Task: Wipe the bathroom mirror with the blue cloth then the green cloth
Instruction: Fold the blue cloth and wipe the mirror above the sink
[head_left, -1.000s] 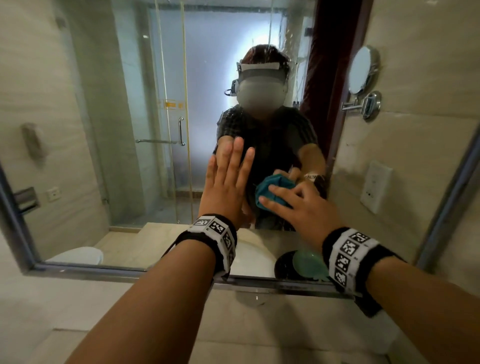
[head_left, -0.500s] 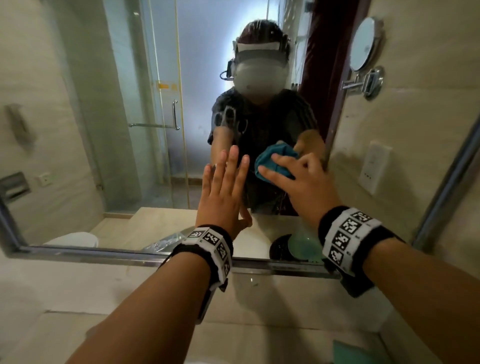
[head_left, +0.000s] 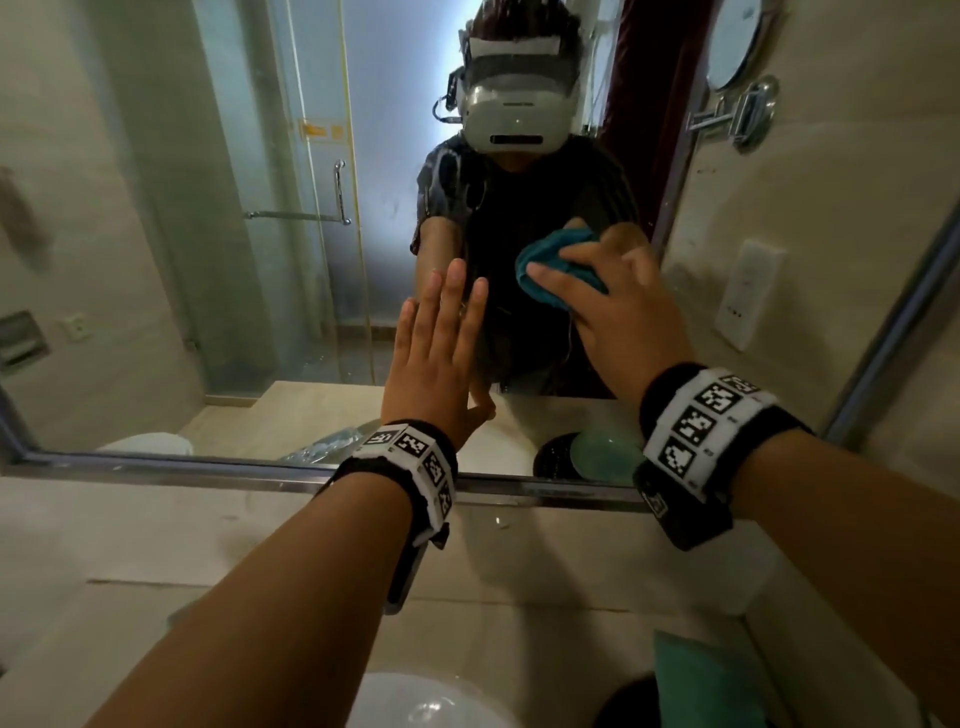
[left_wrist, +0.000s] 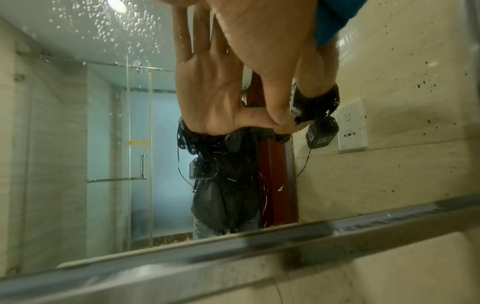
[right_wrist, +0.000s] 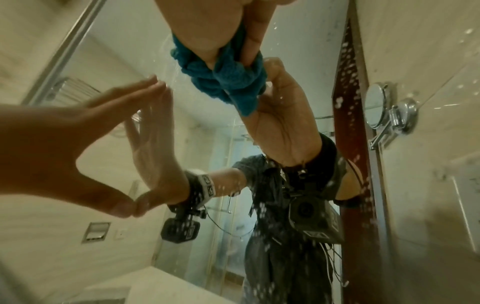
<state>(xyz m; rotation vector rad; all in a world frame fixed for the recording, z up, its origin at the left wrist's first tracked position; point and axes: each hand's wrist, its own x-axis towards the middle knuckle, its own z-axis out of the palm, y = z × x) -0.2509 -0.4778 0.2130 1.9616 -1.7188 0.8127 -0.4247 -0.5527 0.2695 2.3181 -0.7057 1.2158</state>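
Observation:
My right hand (head_left: 618, 312) grips the bunched blue cloth (head_left: 545, 288) and presses it against the bathroom mirror (head_left: 260, 260), right of centre. In the right wrist view the blue cloth (right_wrist: 228, 82) is wadded under my fingers (right_wrist: 207, 30), with water drops on the glass around it. My left hand (head_left: 436, 353) lies flat on the glass beside it, fingers straight and together, holding nothing. The left wrist view shows that hand (left_wrist: 259, 51) meeting its reflection. The green cloth (head_left: 696, 675) lies on the counter at the lower right.
A metal frame (head_left: 208, 465) edges the mirror's bottom. A white basin (head_left: 415, 701) sits below my arms, and a dark round dish (head_left: 623, 701) is next to the green cloth. A round shaving mirror (head_left: 737, 47) and a wall socket (head_left: 748, 291) are to the right.
My right hand has slid the blue cloth up and to the right across the glass. My left hand has stayed flat on the mirror. The head view has tipped downward.

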